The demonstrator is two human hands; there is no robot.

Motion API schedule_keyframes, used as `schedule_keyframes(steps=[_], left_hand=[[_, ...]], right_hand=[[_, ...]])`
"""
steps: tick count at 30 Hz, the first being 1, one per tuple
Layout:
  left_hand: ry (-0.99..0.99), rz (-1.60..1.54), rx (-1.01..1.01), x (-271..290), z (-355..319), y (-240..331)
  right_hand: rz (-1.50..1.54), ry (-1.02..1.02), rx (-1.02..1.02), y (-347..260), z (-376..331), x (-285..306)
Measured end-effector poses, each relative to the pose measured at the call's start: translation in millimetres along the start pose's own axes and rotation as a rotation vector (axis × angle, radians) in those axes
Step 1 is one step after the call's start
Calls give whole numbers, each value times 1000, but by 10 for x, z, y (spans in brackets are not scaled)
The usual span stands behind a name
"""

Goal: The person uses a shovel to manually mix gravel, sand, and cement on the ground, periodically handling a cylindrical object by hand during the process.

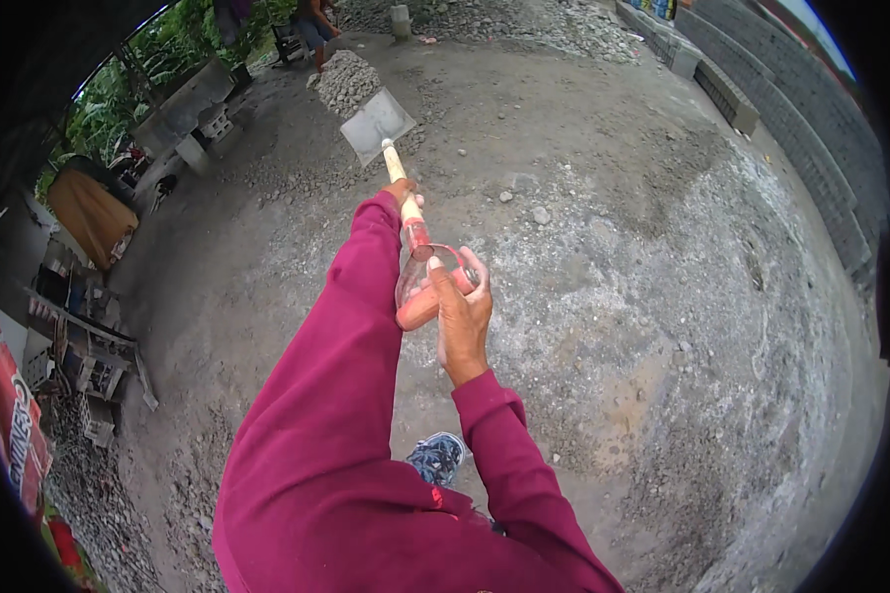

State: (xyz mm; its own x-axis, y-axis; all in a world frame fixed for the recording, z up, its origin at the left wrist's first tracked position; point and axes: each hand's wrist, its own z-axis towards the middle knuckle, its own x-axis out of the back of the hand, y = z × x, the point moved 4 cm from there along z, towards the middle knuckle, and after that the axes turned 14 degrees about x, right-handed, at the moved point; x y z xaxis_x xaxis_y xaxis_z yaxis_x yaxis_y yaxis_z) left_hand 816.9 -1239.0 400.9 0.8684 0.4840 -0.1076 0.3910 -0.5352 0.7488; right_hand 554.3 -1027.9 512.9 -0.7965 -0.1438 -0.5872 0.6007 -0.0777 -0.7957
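On the gray dirt ground (pixel 603 296), we grip the shovel (pixel 378 124): left hand (pixel 401 190) on the shaft, right hand (pixel 462 311) closed round the handle; next we'd dig.

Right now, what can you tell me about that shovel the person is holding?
The shovel has a flat, grey, squarish metal blade, a pale wooden shaft and a reddish D-shaped grip. It points away from the person, with the blade near the gravelly ground beside a small gravel heap. The left hand grips the shaft; the right hand closes around the D-grip.
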Motion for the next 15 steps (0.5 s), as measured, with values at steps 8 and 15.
schedule_keyframes(steps=[8, 15], left_hand=[[-13, -504, 301, 417, 367, -2898], [-61, -101, 927, -1418, -1415, -6138]], right_hand=[[-125, 205, -202, 257, -914, 1141], [-615, 725, -231, -1012, -2505, 2317]])
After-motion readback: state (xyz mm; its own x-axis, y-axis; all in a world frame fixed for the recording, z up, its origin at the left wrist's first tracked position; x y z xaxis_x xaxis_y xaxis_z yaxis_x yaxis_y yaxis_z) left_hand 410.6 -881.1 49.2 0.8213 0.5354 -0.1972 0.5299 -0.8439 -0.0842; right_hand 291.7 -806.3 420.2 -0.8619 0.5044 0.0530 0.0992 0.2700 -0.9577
